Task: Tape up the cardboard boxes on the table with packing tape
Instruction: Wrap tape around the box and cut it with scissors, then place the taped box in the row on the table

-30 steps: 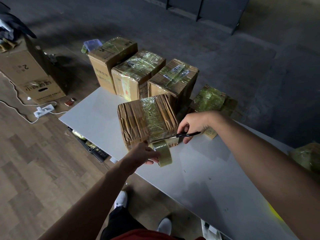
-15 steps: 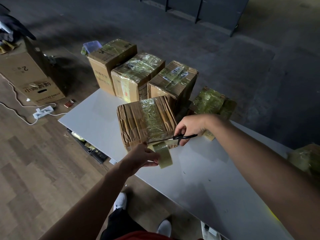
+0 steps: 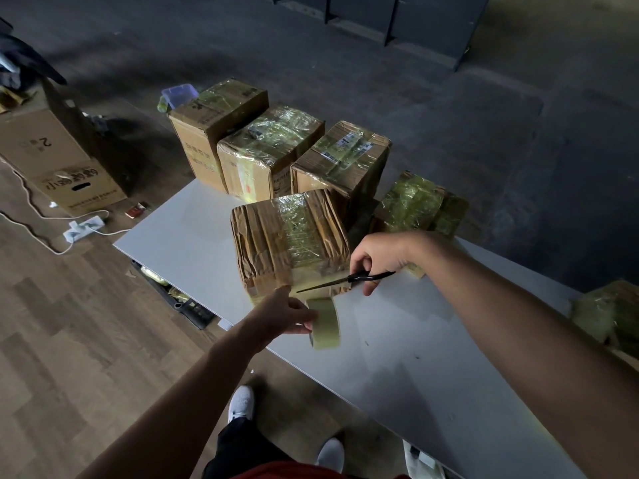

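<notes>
Left hand (image 3: 283,314) holds tape (image 3: 326,324), right hand (image 3: 377,257) scissors (image 3: 345,281), box (image 3: 52,157) marked 2

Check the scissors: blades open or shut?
Shut, as far as it shows: the scissors in the right hand read as one thin dark line, no gap between blades.

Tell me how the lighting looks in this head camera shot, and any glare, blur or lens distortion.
Head view: dim, the far dark floor almost black; glare glints on the clear tape over the crumpled brown cardboard box; wide-angle distortion stretches both forearms toward the bottom corners; the black scissors and the yellowish packing tape roll look sharp, no blur.
</notes>
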Tool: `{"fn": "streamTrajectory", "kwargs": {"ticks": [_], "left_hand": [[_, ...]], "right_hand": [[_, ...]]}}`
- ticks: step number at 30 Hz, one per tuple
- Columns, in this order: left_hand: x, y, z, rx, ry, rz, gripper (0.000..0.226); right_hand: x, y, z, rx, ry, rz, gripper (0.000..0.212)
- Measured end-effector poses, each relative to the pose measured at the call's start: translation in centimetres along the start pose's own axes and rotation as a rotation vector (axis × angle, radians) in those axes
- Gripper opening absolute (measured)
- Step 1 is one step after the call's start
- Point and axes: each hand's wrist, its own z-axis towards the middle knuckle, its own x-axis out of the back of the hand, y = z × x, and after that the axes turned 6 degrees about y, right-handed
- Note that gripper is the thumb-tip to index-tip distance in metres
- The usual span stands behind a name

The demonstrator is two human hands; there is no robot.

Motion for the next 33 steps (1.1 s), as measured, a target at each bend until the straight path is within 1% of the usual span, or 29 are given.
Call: {"fn": "streamTrajectory", "kwargs": {"ticks": [1,4,7,8,10,13,15,16,17,19,21,25,28,30,31,33], "left_hand": [[-0.1,-0.2,0.0,-0.015,0.011,0.046,0.062],[-0.4,-0.7,0.2,-0.049,0.066,0.192,0.071],[-1.0,-1.1,0.5,-0.031,0.045,0.194,0.086],[-1.4,-1.1,0.5,-0.024,0.037,0.210,0.087],[-2.6,-1.3,0.6,-0.024,0.063,0.265,0.079],[-4.5,-1.3,1.0,-0.007,0.150,0.286,0.052],[-5.5,-1.4,1.2,-0.004,0.182,0.288,0.023],[-6.1,-1.5,1.4,-0.014,0.184,0.293,0.015],[-6.7,-1.6,1.7,-0.025,0.179,0.284,0.018],[-7.8,-1.8,2.3,-0.049,0.157,0.237,0.015],[-8.8,-2.0,2.9,-0.062,0.120,0.215,0.025],[-9.6,-3.1,4.3,-0.017,0.025,0.266,0.032],[-9.3,-3.5,5.1,0.003,0.016,0.285,0.041],[-8.9,-3.4,5.5,0.014,0.025,0.295,0.046],[-8.7,-3.3,5.6,0.025,0.032,0.307,0.048],[-8.3,-3.1,5.9,0.055,0.062,0.341,0.050]], "right_hand": [[-0.2,0.2,-0.2,-0.009,0.002,0.012,0.032],[-1.0,1.3,-1.2,-0.042,-0.001,0.066,0.040],[-2.7,2.7,-2.7,-0.112,-0.035,0.121,0.046],[-3.6,3.3,-3.2,-0.139,-0.034,0.133,0.046],[-5.7,4.6,-4.5,-0.190,0.001,0.148,0.041],[-9.8,6.3,-6.1,-0.285,0.129,0.188,0.030],[-13.0,7.0,-6.4,-0.325,0.227,0.073,0.023],[-14.6,7.0,-6.5,-0.356,0.274,0.017,0.024],[-16.0,7.0,-6.5,-0.398,0.319,-0.019,0.027],[-18.3,6.6,-6.5,-0.467,0.379,-0.086,0.032],[-19.9,6.0,-6.5,-0.497,0.410,-0.150,0.031],[-21.5,5.4,-6.3,-0.546,0.454,-0.206,0.023],[-21.3,4.6,-6.5,-0.546,0.498,-0.287,0.016],[-21.0,4.1,-6.5,-0.509,0.579,-0.313,0.028],[-20.9,4.0,-6.4,-0.513,0.621,-0.332,0.027],[-20.3,3.5,-5.8,-0.531,0.572,-0.263,0.013]]}}
